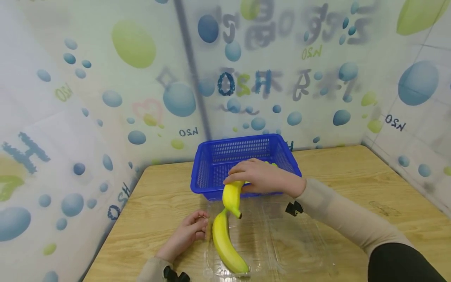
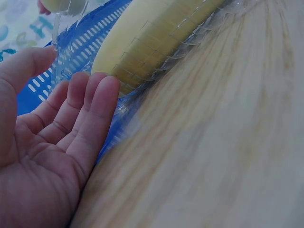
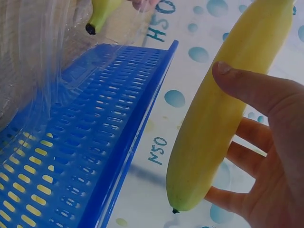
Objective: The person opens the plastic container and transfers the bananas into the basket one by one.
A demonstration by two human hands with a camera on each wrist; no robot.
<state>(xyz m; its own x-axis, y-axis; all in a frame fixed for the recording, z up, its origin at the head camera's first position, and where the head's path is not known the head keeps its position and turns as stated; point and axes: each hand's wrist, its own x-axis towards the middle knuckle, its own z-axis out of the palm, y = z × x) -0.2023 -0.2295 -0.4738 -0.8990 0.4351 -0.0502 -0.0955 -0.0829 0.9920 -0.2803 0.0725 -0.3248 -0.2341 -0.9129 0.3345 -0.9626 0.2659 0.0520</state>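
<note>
My right hand point(image 1: 255, 176) grips a yellow banana point(image 1: 231, 197) over the basket's front rim, its stem end hanging down. In the right wrist view the thumb lies across the banana point(image 3: 213, 114) and the fingers go behind it. A second banana point(image 1: 225, 244) lies lengthwise in the left half of a clear plastic clamshell container point(image 1: 292, 244), its lid folded out to the right. Beside the container's left wall, my left hand point(image 1: 188, 233) has its fingers loosely bent. In the left wrist view the fingertips point(image 2: 107, 92) are right at the plastic wall and the thumb meets its rim.
Behind the container stands a blue slotted plastic basket point(image 1: 201, 168). Something yellow point(image 3: 31, 183) shows through its slots. All this is on a wooden table point(image 1: 155, 203), with a patterned curtain point(image 1: 148, 102) at the back and sides.
</note>
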